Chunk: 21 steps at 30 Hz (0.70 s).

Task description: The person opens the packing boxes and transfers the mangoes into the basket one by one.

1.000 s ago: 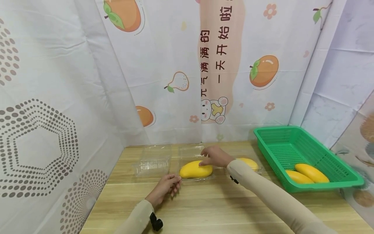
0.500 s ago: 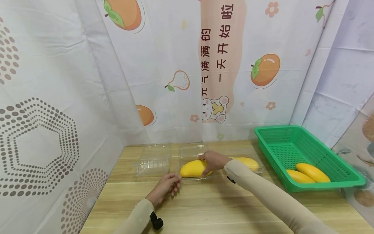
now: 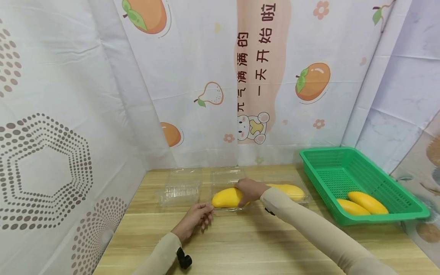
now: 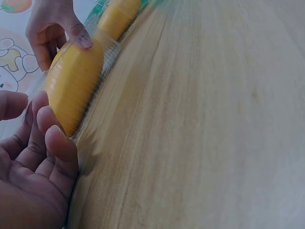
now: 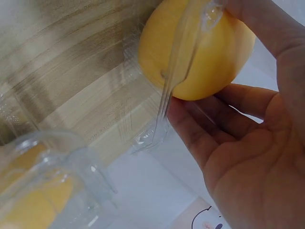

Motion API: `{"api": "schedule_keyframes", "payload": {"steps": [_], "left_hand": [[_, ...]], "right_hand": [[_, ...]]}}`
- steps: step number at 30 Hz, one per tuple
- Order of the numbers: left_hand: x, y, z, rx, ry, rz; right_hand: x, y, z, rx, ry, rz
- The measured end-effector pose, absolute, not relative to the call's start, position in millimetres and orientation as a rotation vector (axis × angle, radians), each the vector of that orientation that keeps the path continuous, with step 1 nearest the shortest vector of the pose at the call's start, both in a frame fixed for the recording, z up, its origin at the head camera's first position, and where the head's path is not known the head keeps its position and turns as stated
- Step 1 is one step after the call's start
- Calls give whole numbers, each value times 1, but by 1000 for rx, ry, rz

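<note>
**Mango (image 3: 225, 198) Laid Crosswise in Clear Container (image 3: 225, 176)**

The left hand (image 3: 196, 218) is positioned just beside the mango's left tip; whether the container's edge is pinched cannot be told. The mango's long axis is aligned left to right. Its right end is grasped by the right hand (image 3: 252, 190), the nearer. On the curtain (image 3: 192, 49) behind, "一天开始啦" is printed.

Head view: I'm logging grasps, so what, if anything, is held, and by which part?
The mango in the middle box, by its right end, in the right grip. Whether the left grip holds anything cannot be told.
</note>
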<state>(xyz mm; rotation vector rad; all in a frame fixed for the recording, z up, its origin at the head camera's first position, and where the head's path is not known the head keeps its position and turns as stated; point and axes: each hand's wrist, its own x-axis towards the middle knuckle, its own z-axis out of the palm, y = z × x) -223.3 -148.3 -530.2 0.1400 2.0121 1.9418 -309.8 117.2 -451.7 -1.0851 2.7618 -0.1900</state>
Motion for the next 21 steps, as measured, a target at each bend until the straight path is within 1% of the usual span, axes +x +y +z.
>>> {"api": "schedule_keyframes", "payload": {"steps": [11,21], "left_hand": [[-223,-149,-528,136,1994,1948],[-223,-148,-529,150,2001,1952]], "right_hand": [[-305,114,-455,-979,2799,-169],[-306,111,-455,-1080,2800,-112]]}}
